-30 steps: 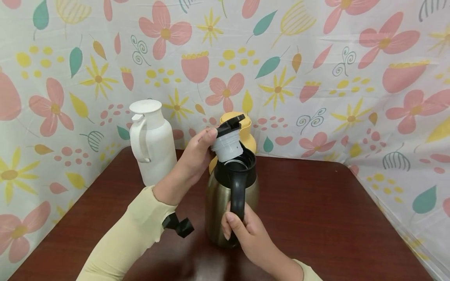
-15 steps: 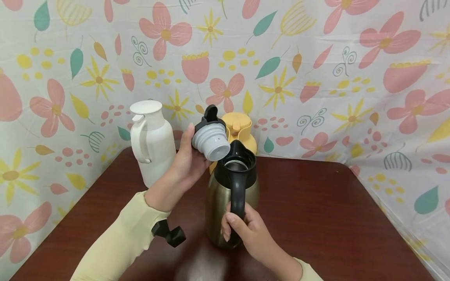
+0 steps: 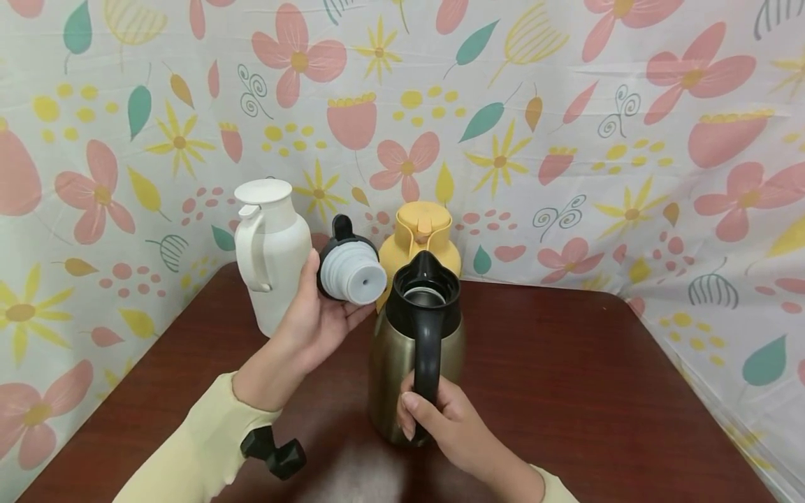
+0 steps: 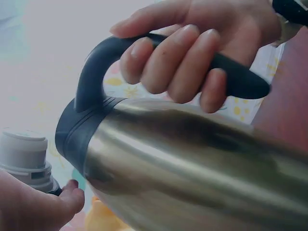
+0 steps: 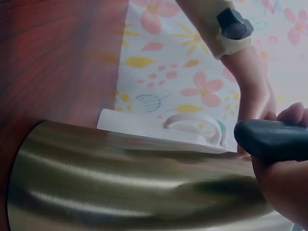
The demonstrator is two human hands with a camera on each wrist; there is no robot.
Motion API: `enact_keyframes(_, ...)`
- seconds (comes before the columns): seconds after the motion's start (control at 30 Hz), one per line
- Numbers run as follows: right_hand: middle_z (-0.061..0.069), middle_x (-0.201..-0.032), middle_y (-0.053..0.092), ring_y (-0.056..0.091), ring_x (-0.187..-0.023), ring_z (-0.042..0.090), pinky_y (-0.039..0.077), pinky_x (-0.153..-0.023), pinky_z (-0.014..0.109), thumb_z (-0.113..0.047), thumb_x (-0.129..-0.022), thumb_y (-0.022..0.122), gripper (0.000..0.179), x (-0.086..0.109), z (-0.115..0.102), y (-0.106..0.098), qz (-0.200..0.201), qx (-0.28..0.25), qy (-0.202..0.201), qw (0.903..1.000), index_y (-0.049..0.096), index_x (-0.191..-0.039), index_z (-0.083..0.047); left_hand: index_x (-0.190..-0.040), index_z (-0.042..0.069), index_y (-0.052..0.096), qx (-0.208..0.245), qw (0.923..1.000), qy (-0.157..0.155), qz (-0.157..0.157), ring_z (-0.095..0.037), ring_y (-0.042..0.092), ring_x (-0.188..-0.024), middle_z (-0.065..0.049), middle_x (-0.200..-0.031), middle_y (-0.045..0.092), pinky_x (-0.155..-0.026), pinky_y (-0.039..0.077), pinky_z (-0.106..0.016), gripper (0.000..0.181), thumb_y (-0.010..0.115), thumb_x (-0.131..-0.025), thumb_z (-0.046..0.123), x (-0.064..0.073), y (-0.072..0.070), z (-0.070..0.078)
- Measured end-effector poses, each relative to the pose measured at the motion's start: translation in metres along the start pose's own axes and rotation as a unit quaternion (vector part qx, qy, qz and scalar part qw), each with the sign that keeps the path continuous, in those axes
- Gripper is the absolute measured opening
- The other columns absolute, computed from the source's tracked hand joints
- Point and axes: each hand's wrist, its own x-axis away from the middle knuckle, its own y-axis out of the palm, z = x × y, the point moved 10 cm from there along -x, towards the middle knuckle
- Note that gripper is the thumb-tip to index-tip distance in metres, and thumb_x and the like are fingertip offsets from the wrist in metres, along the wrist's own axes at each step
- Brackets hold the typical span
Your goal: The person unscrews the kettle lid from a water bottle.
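In the head view my left hand (image 3: 314, 328) holds a stopper lid (image 3: 353, 272), black on its outer side with a pale grey stepped plug. The plug's end faces back toward the head camera. A gold-brown metal thermos jug (image 3: 390, 377) with a black collar stands upright on the table, its mouth uncovered and its steel inside showing. Curled round the jug's black handle (image 3: 428, 356) are the fingers of my right hand (image 3: 449, 423). The left wrist view shows that grip from the side, several fingers wrapped under the handle (image 4: 240, 79).
A white jug (image 3: 286, 279) stands at the left, just behind my left hand. Behind the metal jug is a yellow jug (image 3: 434, 237). The dark red table (image 3: 597, 391) runs back to a flower-printed cloth (image 3: 534, 140).
My left hand has lifted the stopper lid off the metal jug's mouth, carried it left, and turned the plug toward the head camera. The right hand keeps its hold on the handle.
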Motion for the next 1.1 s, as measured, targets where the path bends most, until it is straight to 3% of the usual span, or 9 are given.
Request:
enact_keyframes(0.2,0.02,-0.068,0.047,0.052,-0.064,0.014,0.049,-0.058,0.031,0.0,-0.104,0.051,0.008,0.004,0.006,-0.002,0.027,0.053,0.018,0.9981,0.049,-0.097,0.002,-0.15,0.022,0.036,0.005,0.9985,-0.046,0.031,-0.003,0.069,-0.106,0.015,-0.111,0.069,-0.101,0.048,-0.023,0.069,0.017,-0.104,0.07,0.014,-0.021,-0.024)
enact_keyframes(0.33,0.015,-0.068,0.049,0.051,-0.061,0.019,0.049,-0.056,0.03,0.006,-0.102,0.051,0.009,0.004,0.001,-0.001,0.032,0.098,-0.011,0.9946,0.049,-0.097,-0.001,-0.148,0.025,0.037,0.014,0.9958,-0.073,0.053,-0.007,0.071,-0.105,0.012,-0.113,0.07,-0.097,0.051,-0.024,0.063,0.023,-0.105,0.067,0.023,-0.041,-0.039)
enact_keyframes(0.53,0.013,-0.069,0.049,0.052,-0.061,0.018,0.049,-0.056,0.025,0.01,-0.1,0.05,0.011,0.002,-0.004,0.001,0.034,0.114,-0.034,0.9923,0.048,-0.1,-0.001,-0.151,0.02,0.037,0.008,0.9932,-0.109,0.038,-0.011,0.073,-0.104,0.008,-0.112,0.073,-0.096,0.055,-0.028,0.066,0.025,-0.105,0.066,0.032,-0.058,-0.062)
enact_keyframes(0.67,0.014,-0.07,0.054,0.055,-0.063,0.015,0.049,-0.056,0.024,0.007,-0.1,0.054,0.009,0.002,-0.001,-0.003,0.041,0.127,-0.011,0.991,0.051,-0.1,-0.002,-0.149,0.019,0.041,0.006,0.9915,-0.122,0.045,-0.007,0.072,-0.104,0.01,-0.111,0.074,-0.095,0.055,-0.028,0.064,0.025,-0.106,0.064,0.036,-0.068,-0.076)
enact_keyframes(0.8,0.013,-0.082,0.065,0.062,-0.075,0.005,0.053,-0.061,0.024,0.0,-0.1,0.061,0.007,0.006,0.0,-0.011,0.049,0.169,0.013,0.9843,0.058,-0.106,-0.004,-0.15,0.017,0.041,0.016,0.9891,-0.132,0.064,-0.007,0.072,-0.103,0.01,-0.11,0.074,-0.095,0.055,-0.028,0.065,0.026,-0.106,0.063,0.037,-0.077,-0.085)
enact_keyframes(0.87,0.013,-0.091,0.069,0.066,-0.085,0.002,0.056,-0.068,0.024,-0.003,-0.1,0.061,0.012,0.011,-0.003,-0.014,0.054,0.186,0.007,0.981,0.06,-0.112,-0.002,-0.152,0.016,0.039,0.022,0.9884,-0.134,0.068,-0.008,0.072,-0.103,0.01,-0.111,0.075,-0.095,0.056,-0.028,0.066,0.027,-0.106,0.063,0.038,-0.08,-0.088)
enact_keyframes(1.0,0.004,-0.102,0.071,0.067,-0.096,0.003,0.057,-0.078,0.023,-0.001,-0.099,0.062,0.017,0.027,-0.01,-0.024,0.112,0.191,-0.04,0.9744,0.059,-0.115,0.003,-0.148,0.02,0.044,0.039,0.988,-0.14,0.052,-0.008,0.072,-0.106,0.009,-0.114,0.074,-0.097,0.055,-0.028,0.062,0.027,-0.107,0.063,0.04,-0.08,-0.095)
enact_keyframes(1.1,-0.008,-0.11,0.064,0.061,-0.098,0.001,0.052,-0.081,0.02,-0.002,-0.099,0.062,0.017,0.041,-0.015,-0.035,0.178,0.196,-0.093,0.9598,0.055,-0.112,0.007,-0.137,0.025,0.053,0.051,0.9881,-0.142,0.029,-0.009,0.072,-0.108,0.009,-0.115,0.074,-0.099,0.054,-0.028,0.056,0.026,-0.106,0.063,0.041,-0.077,-0.099)
